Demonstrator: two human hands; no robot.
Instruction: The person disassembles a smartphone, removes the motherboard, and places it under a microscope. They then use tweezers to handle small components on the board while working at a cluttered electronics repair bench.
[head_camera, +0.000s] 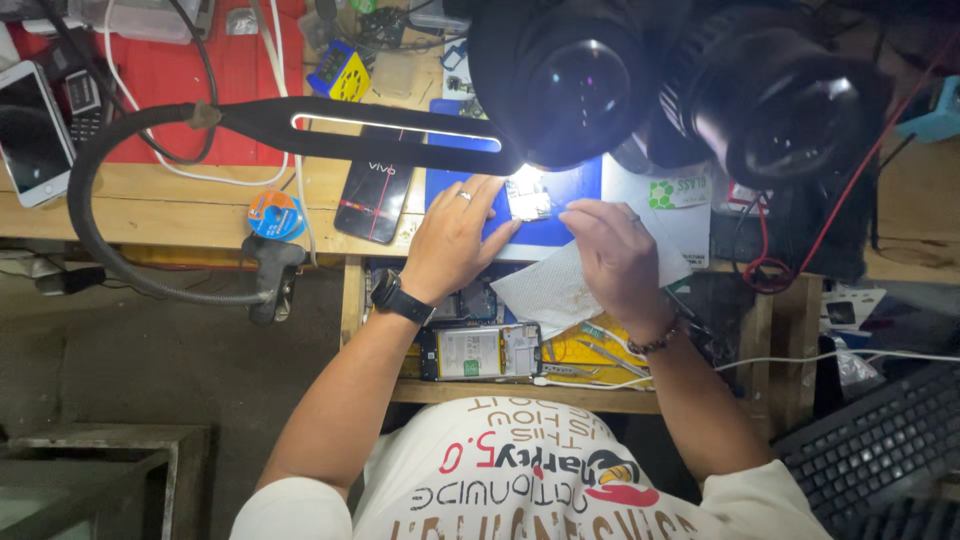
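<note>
Your left hand (455, 235) lies flat on the blue work mat (560, 235), fingers together and stretched out, the fingertips pressing the near left edge of the small circuit board (528, 200) that sits in the bright spot under the microscope (570, 85). Your right hand (612, 255) comes in from the right with the fingers curled toward the same board; they look pinched together as if on a fine tool, but the glare hides what, if anything, is between them, so I cannot tell. The board itself rests on the mat, directly below the left eyepiece, well lit by the lamp arm (400, 130) that crosses the bench. Judging from this, you are in the middle of close work on the board, steadying it with one hand and working it with the other; the next move likely calls for a very small, steady motion while the left fingertips keep the board from sliding. A white tissue (545, 290) lies just near your right wrist. Nearer you, an opened phone (480, 352) with its back off rests on the lower shelf, tweezers (605, 352) just right of it.
</note>
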